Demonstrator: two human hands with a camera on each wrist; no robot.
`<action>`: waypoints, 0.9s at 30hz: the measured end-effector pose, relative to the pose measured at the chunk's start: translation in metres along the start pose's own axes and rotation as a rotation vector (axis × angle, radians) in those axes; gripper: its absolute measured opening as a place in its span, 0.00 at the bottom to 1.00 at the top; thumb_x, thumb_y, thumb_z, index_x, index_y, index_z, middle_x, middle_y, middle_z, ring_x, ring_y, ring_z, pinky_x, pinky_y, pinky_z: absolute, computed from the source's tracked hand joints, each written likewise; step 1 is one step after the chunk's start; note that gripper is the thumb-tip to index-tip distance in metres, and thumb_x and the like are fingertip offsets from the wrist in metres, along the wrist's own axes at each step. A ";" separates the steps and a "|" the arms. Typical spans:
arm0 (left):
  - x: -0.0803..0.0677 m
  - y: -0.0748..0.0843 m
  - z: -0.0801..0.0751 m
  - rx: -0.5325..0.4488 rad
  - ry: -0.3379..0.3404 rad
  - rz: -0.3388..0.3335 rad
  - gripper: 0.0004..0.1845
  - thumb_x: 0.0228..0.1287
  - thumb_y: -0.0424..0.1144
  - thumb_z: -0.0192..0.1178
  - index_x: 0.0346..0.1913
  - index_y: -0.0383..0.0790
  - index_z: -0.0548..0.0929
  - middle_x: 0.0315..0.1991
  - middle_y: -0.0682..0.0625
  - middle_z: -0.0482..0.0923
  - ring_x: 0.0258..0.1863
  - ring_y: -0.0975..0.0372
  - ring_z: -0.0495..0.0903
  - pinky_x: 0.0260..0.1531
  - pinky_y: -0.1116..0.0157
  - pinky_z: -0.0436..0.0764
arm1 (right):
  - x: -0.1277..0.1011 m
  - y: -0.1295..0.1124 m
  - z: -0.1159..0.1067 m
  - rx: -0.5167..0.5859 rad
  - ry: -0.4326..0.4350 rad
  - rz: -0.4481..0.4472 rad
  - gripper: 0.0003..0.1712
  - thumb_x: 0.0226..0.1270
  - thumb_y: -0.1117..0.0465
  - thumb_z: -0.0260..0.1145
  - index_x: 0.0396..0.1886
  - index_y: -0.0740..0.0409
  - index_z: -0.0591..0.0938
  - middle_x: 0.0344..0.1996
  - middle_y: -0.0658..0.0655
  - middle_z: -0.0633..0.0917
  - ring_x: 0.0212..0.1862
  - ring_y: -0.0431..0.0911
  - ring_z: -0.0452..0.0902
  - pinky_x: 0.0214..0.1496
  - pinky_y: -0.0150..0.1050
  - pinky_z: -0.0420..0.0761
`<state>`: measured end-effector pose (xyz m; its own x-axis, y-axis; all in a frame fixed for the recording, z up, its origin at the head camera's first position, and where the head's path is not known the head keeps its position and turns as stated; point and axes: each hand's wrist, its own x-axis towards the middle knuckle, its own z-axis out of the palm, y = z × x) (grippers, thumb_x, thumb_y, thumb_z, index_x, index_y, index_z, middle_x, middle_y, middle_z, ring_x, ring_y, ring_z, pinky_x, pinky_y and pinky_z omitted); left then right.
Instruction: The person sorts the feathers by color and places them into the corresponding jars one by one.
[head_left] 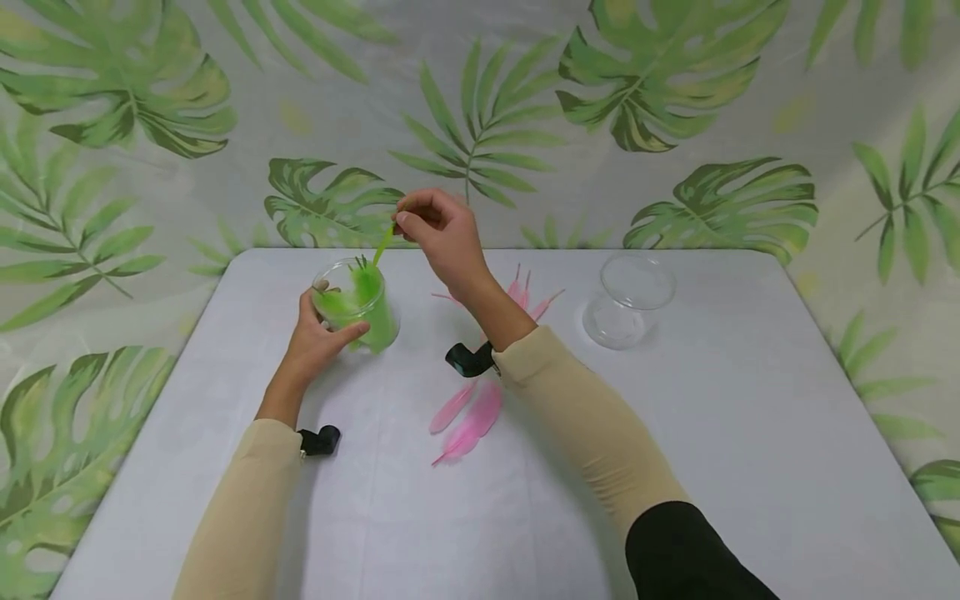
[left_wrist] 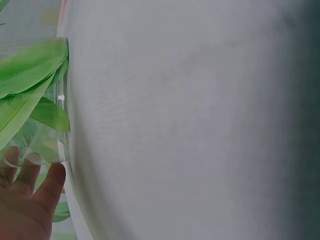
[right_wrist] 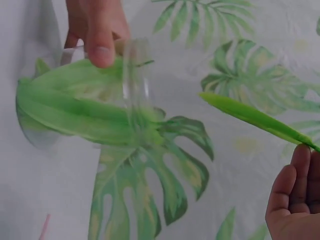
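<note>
The left hand (head_left: 318, 337) gripped a clear cup (head_left: 358, 304) standing on the white surface (head_left: 750, 433), fingers (right_wrist: 100, 47) curled round its wall and the thumb at the front. The cup was see-through and round-bottomed, stuffed with bright green feathers (right_wrist: 75, 110) that lay bent along the inside, long and leaf-shaped with a pale rib down the middle; a few quill tips poked above the rim.

The right hand (head_left: 442, 233) hovered just above and beside the cup's mouth, its fingers (right_wrist: 297, 175) pinching one more green feather (right_wrist: 255, 117) by the upper end, the narrow blade slanting down toward the rim. I couldn't tell whether its tip had entered the cup.

Under the right forearm, pink feathers (head_left: 468, 425) lay loose on the surface, some near the wrist, others further back. An empty jar (head_left: 628, 300) stood well apart to the right. Leaf-print cloth (head_left: 675, 125) hung behind.
</note>
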<state>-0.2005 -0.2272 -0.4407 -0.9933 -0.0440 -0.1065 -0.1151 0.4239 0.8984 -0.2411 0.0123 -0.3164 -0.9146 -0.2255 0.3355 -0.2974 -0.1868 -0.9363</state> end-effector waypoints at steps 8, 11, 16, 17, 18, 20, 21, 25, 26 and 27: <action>-0.003 0.001 0.001 0.017 -0.001 0.003 0.57 0.58 0.48 0.71 0.78 0.47 0.39 0.78 0.42 0.52 0.78 0.46 0.52 0.75 0.44 0.55 | -0.003 0.016 0.017 -0.064 -0.039 0.016 0.05 0.71 0.69 0.60 0.43 0.66 0.80 0.38 0.58 0.82 0.42 0.46 0.82 0.52 0.37 0.83; -0.003 0.003 0.001 0.026 0.005 0.010 0.56 0.58 0.49 0.71 0.77 0.47 0.40 0.78 0.42 0.53 0.78 0.47 0.52 0.75 0.44 0.55 | -0.005 0.021 0.018 -0.110 -0.047 0.029 0.05 0.72 0.68 0.61 0.43 0.65 0.80 0.40 0.60 0.83 0.43 0.48 0.82 0.52 0.38 0.83; -0.003 0.005 0.001 0.014 -0.004 0.009 0.56 0.58 0.46 0.70 0.78 0.46 0.39 0.78 0.40 0.52 0.78 0.47 0.52 0.76 0.45 0.55 | -0.009 0.025 0.020 -0.257 -0.079 0.093 0.06 0.71 0.64 0.62 0.43 0.60 0.82 0.43 0.58 0.85 0.44 0.45 0.81 0.50 0.34 0.81; -0.004 0.007 0.000 0.008 -0.009 0.006 0.56 0.59 0.46 0.70 0.78 0.46 0.39 0.78 0.40 0.52 0.78 0.47 0.51 0.76 0.45 0.54 | -0.009 0.026 0.020 -0.286 -0.094 0.109 0.06 0.71 0.63 0.63 0.44 0.58 0.83 0.44 0.57 0.86 0.45 0.44 0.81 0.49 0.32 0.80; -0.004 0.009 0.000 0.006 -0.011 0.002 0.56 0.59 0.45 0.70 0.78 0.45 0.38 0.78 0.39 0.51 0.78 0.46 0.51 0.76 0.45 0.54 | -0.010 0.027 0.021 -0.317 -0.115 0.126 0.06 0.72 0.62 0.63 0.44 0.56 0.83 0.45 0.55 0.86 0.45 0.43 0.81 0.49 0.31 0.79; -0.007 0.015 -0.001 -0.005 -0.015 -0.004 0.56 0.59 0.43 0.69 0.78 0.44 0.38 0.78 0.38 0.51 0.78 0.46 0.50 0.76 0.44 0.54 | -0.011 0.029 0.023 -0.357 -0.155 0.149 0.07 0.72 0.61 0.63 0.45 0.55 0.83 0.46 0.54 0.86 0.46 0.43 0.81 0.50 0.31 0.79; -0.009 0.020 -0.001 -0.009 -0.018 -0.008 0.55 0.60 0.43 0.69 0.78 0.43 0.38 0.78 0.38 0.50 0.78 0.45 0.50 0.76 0.44 0.54 | -0.011 0.029 0.024 -0.375 -0.174 0.161 0.07 0.72 0.60 0.63 0.45 0.55 0.83 0.47 0.54 0.86 0.47 0.43 0.81 0.50 0.31 0.79; -0.018 0.035 -0.001 -0.021 -0.033 -0.018 0.55 0.60 0.41 0.68 0.77 0.40 0.38 0.77 0.35 0.50 0.78 0.44 0.50 0.76 0.44 0.54 | -0.013 0.033 0.025 -0.430 -0.212 0.193 0.10 0.72 0.60 0.63 0.48 0.57 0.83 0.48 0.54 0.86 0.48 0.44 0.81 0.52 0.32 0.79; -0.020 0.037 0.000 -0.022 -0.038 -0.021 0.55 0.60 0.41 0.68 0.77 0.39 0.38 0.77 0.35 0.49 0.78 0.44 0.50 0.75 0.44 0.55 | -0.014 0.034 0.025 -0.434 -0.216 0.197 0.10 0.72 0.60 0.63 0.48 0.58 0.83 0.48 0.55 0.86 0.49 0.44 0.81 0.53 0.32 0.79; -0.021 0.037 0.000 -0.024 -0.040 -0.023 0.55 0.60 0.42 0.68 0.77 0.39 0.38 0.77 0.35 0.49 0.78 0.44 0.50 0.75 0.44 0.55 | -0.015 0.035 0.025 -0.437 -0.219 0.202 0.11 0.72 0.60 0.63 0.49 0.58 0.83 0.48 0.55 0.86 0.49 0.45 0.81 0.53 0.33 0.79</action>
<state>-0.1842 -0.2104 -0.4048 -0.9895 -0.0170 -0.1438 -0.1385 0.4015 0.9053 -0.2312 -0.0148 -0.3516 -0.9009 -0.4186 0.1143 -0.2504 0.2863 -0.9248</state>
